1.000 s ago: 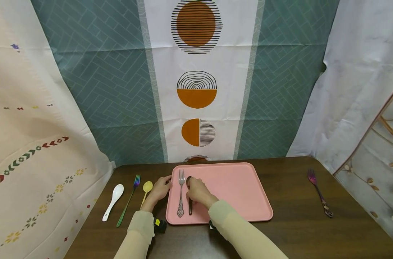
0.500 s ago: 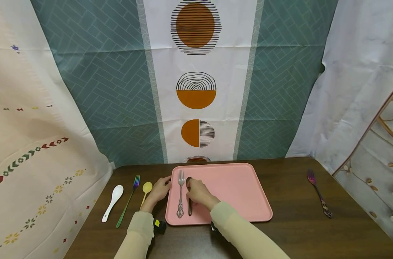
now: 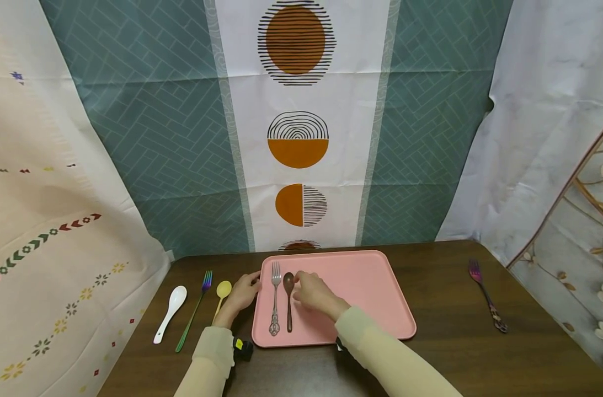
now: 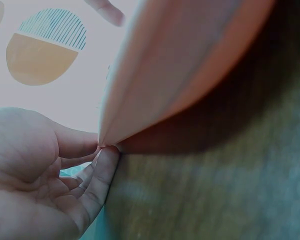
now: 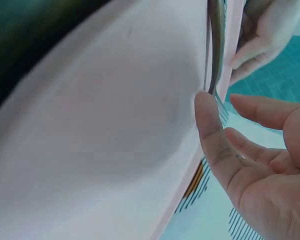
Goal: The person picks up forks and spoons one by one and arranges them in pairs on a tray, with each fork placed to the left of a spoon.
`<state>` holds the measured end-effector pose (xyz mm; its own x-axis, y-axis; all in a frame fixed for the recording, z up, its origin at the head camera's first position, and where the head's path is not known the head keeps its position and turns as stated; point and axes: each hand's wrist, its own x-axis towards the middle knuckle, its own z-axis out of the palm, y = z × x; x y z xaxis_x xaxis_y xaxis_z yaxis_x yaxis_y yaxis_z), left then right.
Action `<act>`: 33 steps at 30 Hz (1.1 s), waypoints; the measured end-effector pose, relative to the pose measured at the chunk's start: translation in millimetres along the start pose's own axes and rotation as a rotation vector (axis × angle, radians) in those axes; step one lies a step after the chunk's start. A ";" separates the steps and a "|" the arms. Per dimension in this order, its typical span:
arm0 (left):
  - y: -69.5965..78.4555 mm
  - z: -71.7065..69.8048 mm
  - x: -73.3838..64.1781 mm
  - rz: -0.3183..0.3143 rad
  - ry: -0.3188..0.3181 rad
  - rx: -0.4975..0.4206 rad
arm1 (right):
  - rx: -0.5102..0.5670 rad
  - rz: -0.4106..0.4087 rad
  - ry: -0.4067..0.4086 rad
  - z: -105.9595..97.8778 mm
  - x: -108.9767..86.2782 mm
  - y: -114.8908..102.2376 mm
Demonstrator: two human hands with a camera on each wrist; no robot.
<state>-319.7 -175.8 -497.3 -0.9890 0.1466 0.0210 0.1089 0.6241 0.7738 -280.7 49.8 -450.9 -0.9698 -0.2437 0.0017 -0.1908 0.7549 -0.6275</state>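
A pink tray [image 3: 351, 298] lies on the table. My left hand [image 3: 244, 292] pinches the tray's left edge between thumb and fingers, which the left wrist view shows close up. A silver fork [image 3: 275, 300] with an ornate handle lies along the tray's left side. Just right of it and roughly parallel is a dark brown spoon [image 3: 288, 303], its bowl toward the back. My right hand [image 3: 317, 293] is over the tray beside the spoon. In the right wrist view its thumb and fingers stand apart with nothing gripped, one fingertip close to the spoon.
Left of the tray lie a white spoon [image 3: 170, 313], a rainbow-coloured fork [image 3: 194, 311] and a yellow spoon [image 3: 224, 290], its handle partly behind my left arm. A purple fork [image 3: 487, 295] lies far right on the brown table [image 3: 445, 331]. Patterned cloths hang around.
My right hand has let go of the brown spoon and moved slightly right, leaving the spoon on the tray. The left hand stays on the tray's edge. The head view has shifted a little.
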 end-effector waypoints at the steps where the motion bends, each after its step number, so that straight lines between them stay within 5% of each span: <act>1: 0.3 -0.3 -0.2 0.000 0.002 -0.001 | -0.005 -0.005 0.000 -2.7 -0.1 2.0; 11: 0.0 -0.4 -1.1 -0.002 0.003 0.000 | 0.149 -0.023 -0.017 -31.1 -3.5 18.1; 33: -1.7 0.4 0.3 -0.003 -0.001 -0.009 | 0.179 -0.024 0.093 -81.6 -6.4 59.5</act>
<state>-320.1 -176.5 -498.9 -0.9892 0.1452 0.0181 0.1049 0.6176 0.7795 -298.2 145.9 -424.8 -0.9767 -0.1968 0.0852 -0.1922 0.6271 -0.7548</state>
